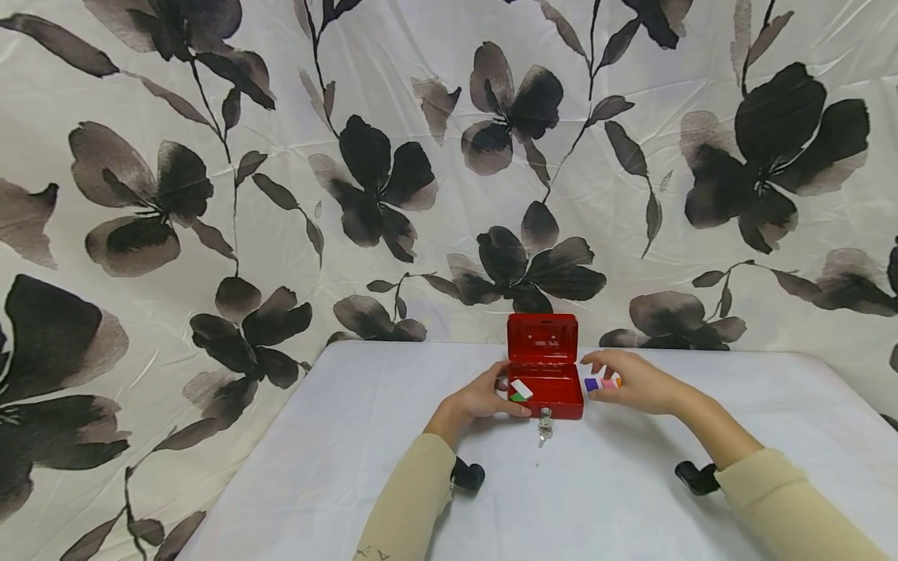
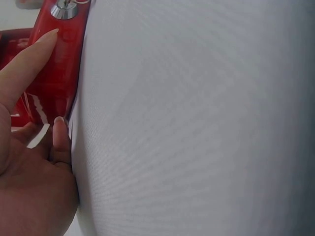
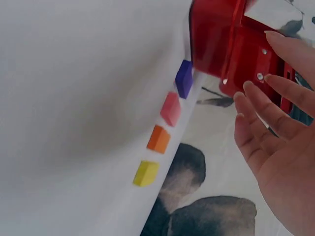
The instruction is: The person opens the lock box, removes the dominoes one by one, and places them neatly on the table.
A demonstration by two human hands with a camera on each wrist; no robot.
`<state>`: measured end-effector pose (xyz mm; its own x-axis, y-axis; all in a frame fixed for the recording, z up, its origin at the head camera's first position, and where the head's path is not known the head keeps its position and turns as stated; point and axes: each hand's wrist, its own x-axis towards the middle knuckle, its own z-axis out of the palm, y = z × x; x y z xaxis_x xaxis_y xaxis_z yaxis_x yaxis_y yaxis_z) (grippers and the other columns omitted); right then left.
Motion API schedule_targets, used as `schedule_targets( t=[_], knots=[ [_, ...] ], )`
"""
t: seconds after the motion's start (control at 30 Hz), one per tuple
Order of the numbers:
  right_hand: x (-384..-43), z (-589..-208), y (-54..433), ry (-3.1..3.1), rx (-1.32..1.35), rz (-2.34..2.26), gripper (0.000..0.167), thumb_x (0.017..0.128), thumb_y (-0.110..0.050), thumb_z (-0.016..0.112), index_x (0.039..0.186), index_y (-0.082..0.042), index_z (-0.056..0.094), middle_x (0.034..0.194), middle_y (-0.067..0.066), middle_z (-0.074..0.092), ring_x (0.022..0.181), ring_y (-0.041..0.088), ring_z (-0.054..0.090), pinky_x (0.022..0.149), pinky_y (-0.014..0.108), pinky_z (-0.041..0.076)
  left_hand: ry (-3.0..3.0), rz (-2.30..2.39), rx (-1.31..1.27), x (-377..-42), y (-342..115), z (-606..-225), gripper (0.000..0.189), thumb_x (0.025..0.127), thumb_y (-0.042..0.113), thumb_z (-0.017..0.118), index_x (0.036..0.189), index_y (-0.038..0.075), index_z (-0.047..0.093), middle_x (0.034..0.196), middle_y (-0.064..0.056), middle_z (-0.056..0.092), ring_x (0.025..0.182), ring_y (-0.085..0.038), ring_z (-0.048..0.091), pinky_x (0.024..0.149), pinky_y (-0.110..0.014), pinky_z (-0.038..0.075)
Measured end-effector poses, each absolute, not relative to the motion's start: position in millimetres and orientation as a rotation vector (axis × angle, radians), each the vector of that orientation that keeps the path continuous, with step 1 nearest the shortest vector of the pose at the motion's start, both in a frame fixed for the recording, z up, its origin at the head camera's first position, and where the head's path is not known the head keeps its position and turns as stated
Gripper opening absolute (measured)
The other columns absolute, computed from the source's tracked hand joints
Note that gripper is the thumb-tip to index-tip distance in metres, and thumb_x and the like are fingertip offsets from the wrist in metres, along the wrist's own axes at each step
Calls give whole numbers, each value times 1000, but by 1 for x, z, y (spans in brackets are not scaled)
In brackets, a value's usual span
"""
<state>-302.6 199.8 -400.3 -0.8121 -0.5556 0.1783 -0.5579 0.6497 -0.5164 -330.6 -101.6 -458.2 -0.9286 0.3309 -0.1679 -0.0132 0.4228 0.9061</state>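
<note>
A red metal cash box (image 1: pixel 567 411) stands with its lid (image 1: pixel 543 336) raised. My left hand (image 1: pixel 484 393) grips its left front corner, thumb on the front face, other fingers around the side. Inside the box at the left lie a white piece (image 1: pixel 522 389) and a green piece (image 1: pixel 517 397). Just right of the box is my right hand (image 1: pixel 638 380), fingers spread and holding nothing. In the right wrist view, a purple block (image 3: pixel 184 79), a pink block (image 3: pixel 171 109), an orange block (image 3: pixel 159 139) and a yellow block (image 3: pixel 146 173) form a row beside it.
Keys (image 1: pixel 544 430) hang from the lock on the box's front. A white cloth covers the table (image 1: pixel 575 499). Behind its far edge hangs a floral curtain (image 1: pixel 393 304). Black wrist mounts (image 1: pixel 468 475) stick out below both forearms.
</note>
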Motion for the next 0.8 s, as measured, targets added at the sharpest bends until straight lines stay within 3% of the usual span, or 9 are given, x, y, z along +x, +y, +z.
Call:
schedule_targets(
  t=[0.3,0.8],
  knots=[
    [-313,-402,178,-2853,978,951,54,90,-20,79,135,2,59,117,15,65,103,30,60,78,33,58,2365,1502,280,-328,-102,-457,97,76,25,92,156,22,37,135,-3,53,124,-26,45,107,-52,46],
    [-334,-417,145,-2847,1055,965,49,88,-13,81,130,4,60,109,13,68,99,27,63,89,44,58,2398,1464,284,-327,-102,-457,97,76,28,91,156,22,37,136,-3,53,123,-26,46,108,-55,44]
  ],
)
